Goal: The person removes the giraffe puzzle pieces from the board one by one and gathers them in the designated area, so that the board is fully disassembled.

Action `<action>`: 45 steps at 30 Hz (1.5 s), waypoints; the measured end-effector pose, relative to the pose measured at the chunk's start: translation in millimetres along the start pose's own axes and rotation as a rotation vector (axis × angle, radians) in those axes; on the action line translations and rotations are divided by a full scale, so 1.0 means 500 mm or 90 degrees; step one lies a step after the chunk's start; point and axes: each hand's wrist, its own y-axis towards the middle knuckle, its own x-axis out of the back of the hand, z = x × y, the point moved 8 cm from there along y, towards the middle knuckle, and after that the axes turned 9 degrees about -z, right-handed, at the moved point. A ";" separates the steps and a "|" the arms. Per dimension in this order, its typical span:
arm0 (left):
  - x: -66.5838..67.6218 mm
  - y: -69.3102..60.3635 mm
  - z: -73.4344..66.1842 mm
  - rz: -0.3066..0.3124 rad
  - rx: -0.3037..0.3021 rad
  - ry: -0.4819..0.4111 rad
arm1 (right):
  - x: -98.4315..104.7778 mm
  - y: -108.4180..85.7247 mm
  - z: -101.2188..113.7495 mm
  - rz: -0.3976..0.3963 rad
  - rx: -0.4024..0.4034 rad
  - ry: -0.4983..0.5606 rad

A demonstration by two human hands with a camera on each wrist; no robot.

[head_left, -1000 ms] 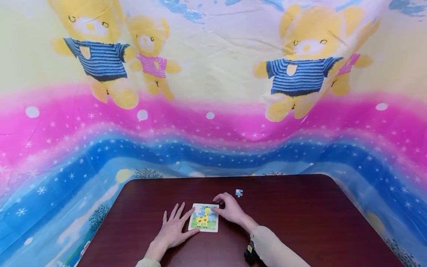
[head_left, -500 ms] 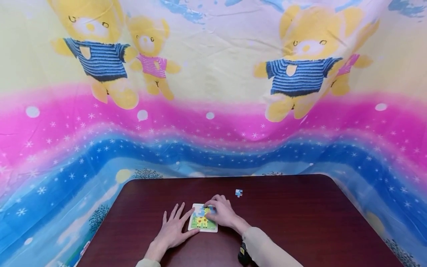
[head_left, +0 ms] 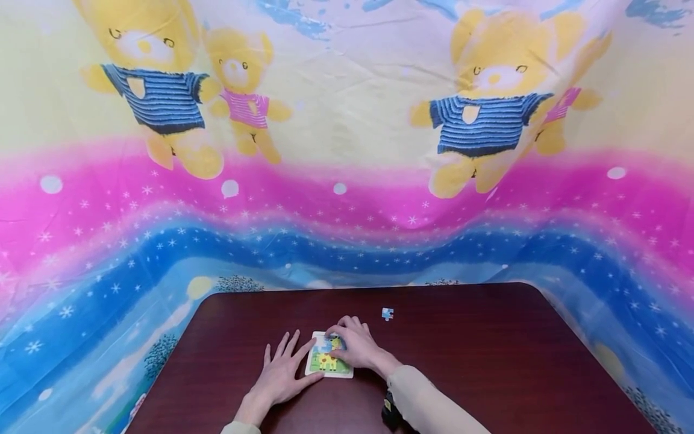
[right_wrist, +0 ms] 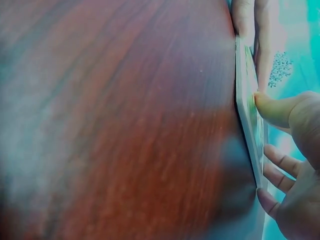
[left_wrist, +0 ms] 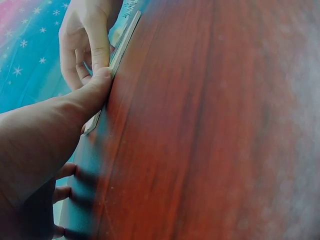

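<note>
A small framed giraffe puzzle (head_left: 340, 367) lies flat on the table, with a pale patch near its upper left. Spread fingers mark my left hand (head_left: 276, 380); its thumb and index finger touch the puzzle's left side and lower edge. Over the upper right part arches my right hand (head_left: 359, 346), thumb and fingertips apart on the picture, covering some of it. In the right wrist view the right thumb (right_wrist: 277, 109) rests on the puzzle's face (right_wrist: 251, 82), and another finger touches the frame's edge. No piece shows between the fingers.
A loose blue-and-white puzzle piece (head_left: 387, 313) lies behind and to the right of the right hand on the dark red table (head_left: 477, 355). Behind the table hangs a cloth (head_left: 336, 241) printed with bears. A black object (head_left: 390, 411) is at the right wrist.
From the puzzle's right edge, my right hand has moved left over its upper part. My left hand stays in the same place, and so does the loose piece.
</note>
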 end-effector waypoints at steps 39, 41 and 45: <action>0.002 -0.004 -0.004 -0.013 -0.009 -0.009 | -0.010 0.003 0.009 -0.016 -0.061 0.019; 0.002 -0.003 -0.003 -0.013 -0.008 -0.008 | -0.010 0.002 0.010 -0.016 -0.059 0.010; 0.002 -0.002 -0.002 -0.013 -0.009 -0.005 | -0.011 0.002 0.011 -0.018 -0.058 0.011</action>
